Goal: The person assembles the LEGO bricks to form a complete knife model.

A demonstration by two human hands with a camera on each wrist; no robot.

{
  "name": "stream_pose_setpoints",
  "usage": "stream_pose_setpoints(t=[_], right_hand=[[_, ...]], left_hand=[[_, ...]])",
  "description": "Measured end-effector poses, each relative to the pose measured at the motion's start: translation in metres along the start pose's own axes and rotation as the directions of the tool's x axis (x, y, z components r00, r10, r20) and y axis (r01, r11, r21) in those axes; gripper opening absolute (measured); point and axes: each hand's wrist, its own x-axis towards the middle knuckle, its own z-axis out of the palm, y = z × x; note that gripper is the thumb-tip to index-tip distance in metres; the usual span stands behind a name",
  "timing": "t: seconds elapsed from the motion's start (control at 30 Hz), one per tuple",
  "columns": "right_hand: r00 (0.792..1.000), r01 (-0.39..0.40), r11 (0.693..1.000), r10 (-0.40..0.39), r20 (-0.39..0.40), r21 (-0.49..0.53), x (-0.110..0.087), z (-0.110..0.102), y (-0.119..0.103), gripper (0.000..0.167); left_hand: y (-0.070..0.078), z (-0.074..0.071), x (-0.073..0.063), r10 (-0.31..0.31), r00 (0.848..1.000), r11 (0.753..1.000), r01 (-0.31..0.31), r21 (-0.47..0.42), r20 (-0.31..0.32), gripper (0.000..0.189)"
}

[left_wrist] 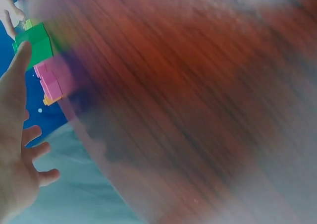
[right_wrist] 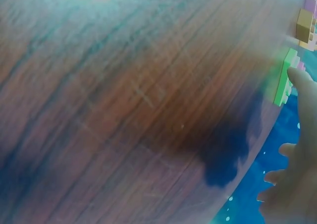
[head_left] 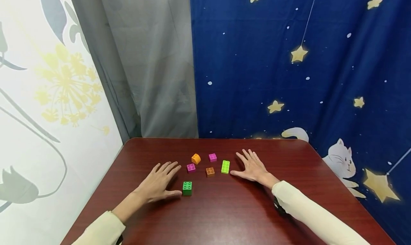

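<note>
Green four-stud brick (head_left: 187,188) by the left hand (head_left: 160,182); lime eight-stud brick (head_left: 225,167) by the right hand (head_left: 252,167)
We see both hands with fingers spread apart, gripping nothing; each thumb lies just beside its brick, though we cannot tell whether it touches; between the hands on the wood-grain table (head_left: 221,220) sit a brown brick (head_left: 210,172), a near magenta brick (head_left: 191,168), a far magenta brick (head_left: 212,157) and a curved orange brick (head_left: 196,159); their loose spread, we judge, leaves room for fingers.
</note>
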Motion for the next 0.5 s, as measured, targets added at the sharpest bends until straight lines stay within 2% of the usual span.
stream_pose_setpoints(t=[0.23,0.5], right_hand=[[0.999,0.034,0.999,-0.034,0.021,-0.005,0.002,0.004,-0.006,0.096],[0.993,0.117,0.992,-0.118,0.028,0.047,0.004,0.01,-0.01,0.088]], left_hand=[[0.008,0.002,0.004,0.001,0.999,0.997,0.002,-0.074,0.035,0.094],[0.018,0.006,0.009,0.007,0.996,0.981,0.011,-0.193,0.092,0.087]])
